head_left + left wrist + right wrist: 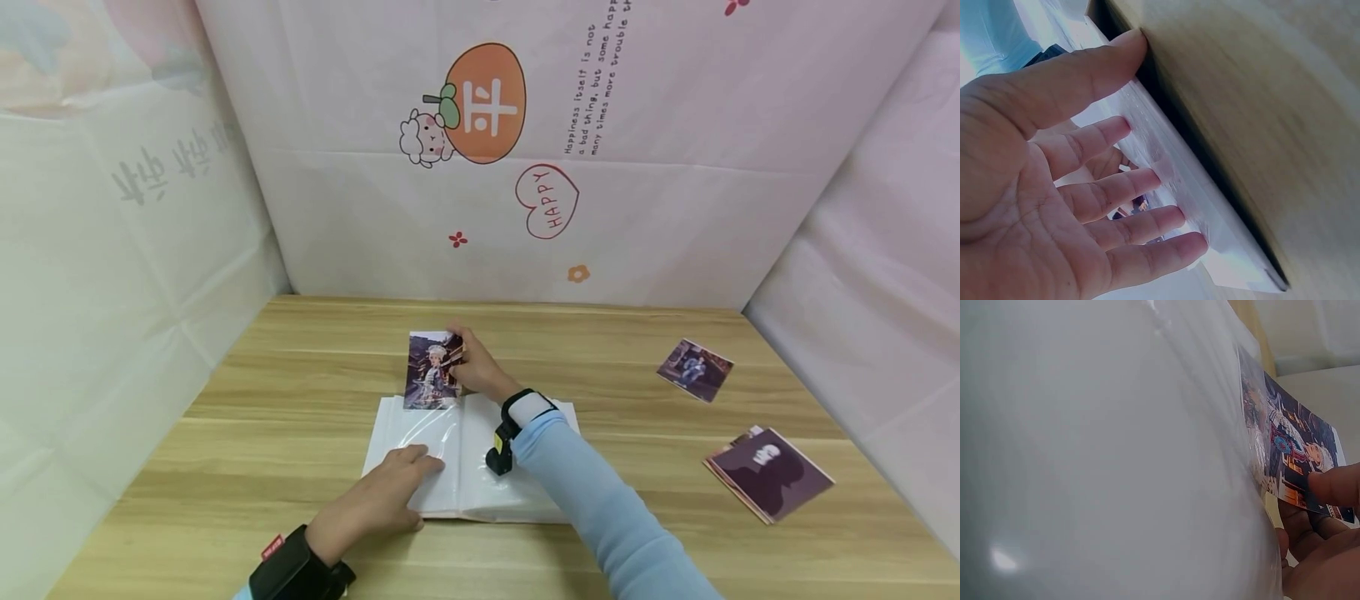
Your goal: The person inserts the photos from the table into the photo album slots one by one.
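A photo album lies spread flat on the table, its white pages faced with shiny clear sleeves. At the top of the left page, my right hand pinches a photo by its right edge, thumb in front and fingers behind. In the right wrist view, the lower end of the photo meets the edge of the clear sleeve. My left hand rests on the lower left page; its fingertips touch the plastic, fingers nearly straight, and the thumb lies by the album's near edge.
A single photo lies on the wooden table to the right. Nearer me on that side sits a small stack of photos. Printed white cloth stands behind the table and along both sides.
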`<state>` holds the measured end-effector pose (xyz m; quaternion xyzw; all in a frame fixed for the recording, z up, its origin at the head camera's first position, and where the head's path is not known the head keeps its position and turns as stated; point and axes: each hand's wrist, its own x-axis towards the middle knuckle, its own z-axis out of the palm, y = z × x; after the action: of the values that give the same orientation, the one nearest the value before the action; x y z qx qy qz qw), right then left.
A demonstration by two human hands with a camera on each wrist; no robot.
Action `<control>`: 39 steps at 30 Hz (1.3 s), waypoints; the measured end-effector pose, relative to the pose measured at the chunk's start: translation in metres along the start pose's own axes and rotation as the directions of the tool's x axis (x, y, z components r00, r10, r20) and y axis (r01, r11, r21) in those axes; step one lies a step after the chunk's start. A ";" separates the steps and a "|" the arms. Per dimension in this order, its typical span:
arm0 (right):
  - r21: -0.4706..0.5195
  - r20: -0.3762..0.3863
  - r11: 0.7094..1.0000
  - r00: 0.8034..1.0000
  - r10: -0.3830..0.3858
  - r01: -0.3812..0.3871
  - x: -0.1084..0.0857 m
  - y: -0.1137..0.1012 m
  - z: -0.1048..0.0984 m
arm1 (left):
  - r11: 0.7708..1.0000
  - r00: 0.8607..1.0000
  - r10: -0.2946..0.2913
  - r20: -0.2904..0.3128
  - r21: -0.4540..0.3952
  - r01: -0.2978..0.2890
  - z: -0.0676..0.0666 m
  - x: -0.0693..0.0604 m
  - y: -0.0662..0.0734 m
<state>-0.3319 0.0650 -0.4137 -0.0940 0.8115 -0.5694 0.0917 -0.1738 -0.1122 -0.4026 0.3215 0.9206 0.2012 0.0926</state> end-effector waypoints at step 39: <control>-0.149 0.039 0.988 0.998 0.051 -0.045 -0.011 -0.001 0.006 | 1.000 1.000 0.002 -0.004 0.001 -0.002 0.000 -0.002 0.000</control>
<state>-0.3195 0.0623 -0.4147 -0.0931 0.8515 -0.5029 0.1156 -0.1724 -0.1133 -0.4025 0.3222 0.9206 0.2013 0.0903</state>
